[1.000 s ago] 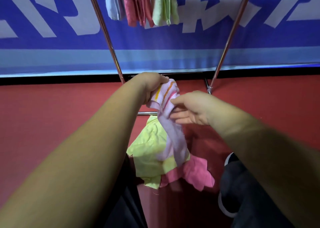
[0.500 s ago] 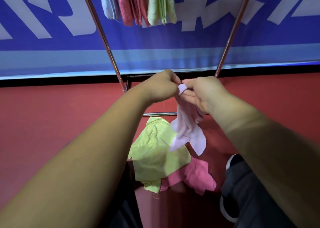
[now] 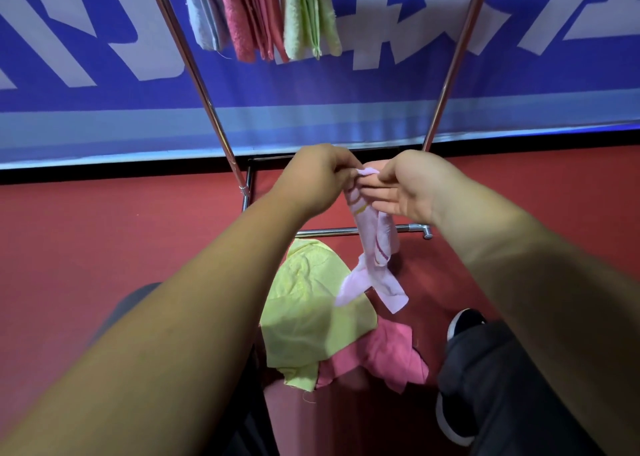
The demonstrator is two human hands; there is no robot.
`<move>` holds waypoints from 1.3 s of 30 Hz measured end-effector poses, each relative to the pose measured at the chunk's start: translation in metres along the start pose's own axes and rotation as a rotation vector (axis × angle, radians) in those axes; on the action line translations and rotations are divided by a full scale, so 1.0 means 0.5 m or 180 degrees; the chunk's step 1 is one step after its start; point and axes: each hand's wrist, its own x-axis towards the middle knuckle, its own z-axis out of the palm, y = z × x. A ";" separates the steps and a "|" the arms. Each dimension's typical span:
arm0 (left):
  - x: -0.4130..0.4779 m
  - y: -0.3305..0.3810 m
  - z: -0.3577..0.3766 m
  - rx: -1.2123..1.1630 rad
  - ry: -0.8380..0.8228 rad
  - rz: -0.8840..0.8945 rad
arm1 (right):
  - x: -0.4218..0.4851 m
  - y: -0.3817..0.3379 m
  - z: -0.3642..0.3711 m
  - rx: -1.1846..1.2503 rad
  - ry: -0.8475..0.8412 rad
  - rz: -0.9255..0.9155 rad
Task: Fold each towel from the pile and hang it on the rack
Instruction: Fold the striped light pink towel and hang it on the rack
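The lilac towel [image 3: 375, 247] hangs in the air from both hands, above the pile [image 3: 322, 338] — a yellow-green towel [image 3: 311, 310] and a pink towel [image 3: 391, 355] on the floor [image 3: 104, 247]. The left hand [image 3: 315, 175] pinches its top corner with curled fingers; the right hand [image 3: 412, 185] pinches the same edge by thumb and forefinger, other fingers nearly straight. The cloth looks light and limp — probably best held by two top corners, spread apart, before the rack [image 3: 191, 71].

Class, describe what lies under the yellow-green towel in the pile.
A pink towel pokes out from under the yellow-green towel at its lower right edge. How far it reaches beneath, and anything else under there, is covered.
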 end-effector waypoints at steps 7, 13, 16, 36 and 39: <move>0.014 0.012 0.003 -0.0417 0.0189 -0.0508 | 0.002 0.016 0.001 -0.1864 0.0706 -0.1309; 0.025 0.005 -0.006 -0.1247 0.0081 -0.0974 | 0.019 0.027 -0.012 -0.2682 0.0567 -0.1538; 0.025 -0.003 -0.013 -0.1714 -0.0058 -0.0953 | 0.024 0.033 -0.019 -0.2862 0.0537 -0.1521; 0.038 -0.118 -0.122 -0.2559 0.1906 -0.1616 | 0.066 0.126 -0.042 -0.3972 0.0217 -0.0943; 0.034 -0.128 -0.144 -0.2741 0.2317 -0.1923 | 0.075 0.131 -0.051 -0.3803 0.0271 -0.0947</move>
